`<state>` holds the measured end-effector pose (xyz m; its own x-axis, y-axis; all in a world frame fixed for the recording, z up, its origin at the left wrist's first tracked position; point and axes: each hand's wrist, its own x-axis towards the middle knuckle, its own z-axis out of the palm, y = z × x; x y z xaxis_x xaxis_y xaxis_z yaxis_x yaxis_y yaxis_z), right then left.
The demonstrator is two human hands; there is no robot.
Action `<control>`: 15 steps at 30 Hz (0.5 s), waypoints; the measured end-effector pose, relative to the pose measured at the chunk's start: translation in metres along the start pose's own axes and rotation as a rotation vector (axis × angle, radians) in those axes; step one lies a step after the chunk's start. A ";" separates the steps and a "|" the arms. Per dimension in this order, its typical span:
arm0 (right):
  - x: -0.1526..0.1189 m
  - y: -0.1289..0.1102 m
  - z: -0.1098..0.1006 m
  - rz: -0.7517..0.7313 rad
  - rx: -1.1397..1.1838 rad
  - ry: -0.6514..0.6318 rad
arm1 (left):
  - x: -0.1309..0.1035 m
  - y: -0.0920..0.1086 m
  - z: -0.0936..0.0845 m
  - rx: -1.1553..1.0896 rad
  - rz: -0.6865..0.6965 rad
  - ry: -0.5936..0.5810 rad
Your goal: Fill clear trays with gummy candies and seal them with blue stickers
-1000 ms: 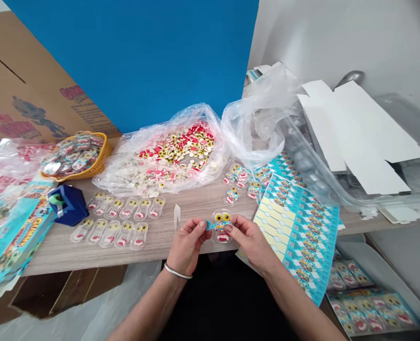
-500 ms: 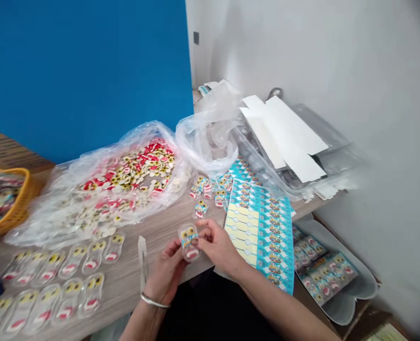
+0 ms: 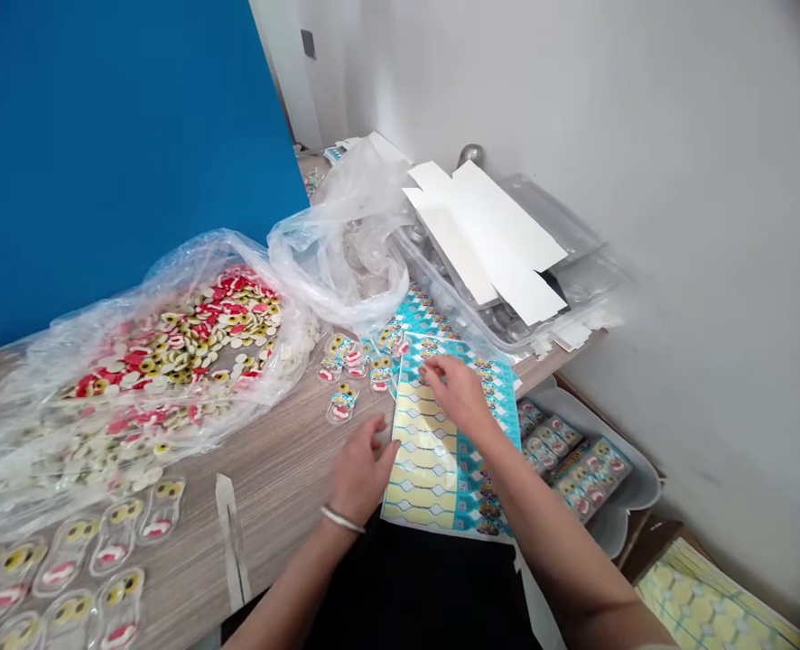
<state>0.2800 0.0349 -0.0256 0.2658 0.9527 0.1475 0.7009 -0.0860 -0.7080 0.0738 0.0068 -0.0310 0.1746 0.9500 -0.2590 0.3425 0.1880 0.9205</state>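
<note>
My right hand is over a sticker sheet, its thumb and fingers pinched at a blue printed sticker near the top of the left column. Bare yellow backing shows below that row. My left hand, a bangle at its wrist, is beside the sheet's left edge with thumb and fingers apart, holding nothing visible. Just beyond it lies a small clear case with eyes, a red mouth and a blue sticker. Several similar stickered cases are grouped behind it.
A clear plastic bag of loose eye and mouth pieces spreads across the left. Rows of clear cases lie front left, near a paper strip. White card rests on a plastic tub. Packed cards sit below right.
The stickered case held between both hands is out of them. My right hand has moved to the sticker sheet, and my left hand has opened beside it. The view has turned right.
</note>
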 end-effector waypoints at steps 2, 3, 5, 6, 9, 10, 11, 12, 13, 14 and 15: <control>-0.027 0.017 -0.002 0.007 0.049 -0.020 | 0.014 0.003 0.022 -0.121 -0.030 -0.044; -0.039 0.023 -0.001 0.004 0.073 -0.016 | 0.022 0.004 0.031 -0.202 -0.065 -0.063; -0.057 0.031 0.002 -0.024 0.097 -0.002 | 0.036 0.007 0.046 -0.321 -0.131 -0.073; -0.064 0.033 0.004 -0.042 0.094 -0.004 | 0.042 0.008 0.051 -0.350 -0.153 -0.071; -0.073 0.030 0.004 -0.058 0.073 -0.033 | 0.053 0.010 0.056 -0.371 -0.192 -0.083; -0.073 0.028 0.003 -0.049 0.081 -0.047 | 0.054 0.011 0.055 -0.377 -0.206 -0.099; -0.072 0.026 0.001 -0.036 0.103 -0.058 | 0.054 0.011 0.054 -0.381 -0.218 -0.120; -0.070 0.024 -0.001 -0.027 0.134 -0.065 | 0.052 0.011 0.052 -0.386 -0.227 -0.143; -0.068 0.022 -0.004 -0.028 0.166 -0.065 | 0.050 0.011 0.050 -0.392 -0.235 -0.164; -0.064 0.019 -0.005 -0.040 0.196 -0.062 | 0.047 0.011 0.049 -0.400 -0.240 -0.181; -0.061 0.017 -0.006 -0.063 0.218 -0.060 | 0.043 0.011 0.048 -0.411 -0.242 -0.192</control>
<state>0.2797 -0.0264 -0.0421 0.1820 0.9704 0.1590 0.5534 0.0326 -0.8323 0.1291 0.0375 -0.0458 0.3151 0.8111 -0.4927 0.0101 0.5163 0.8564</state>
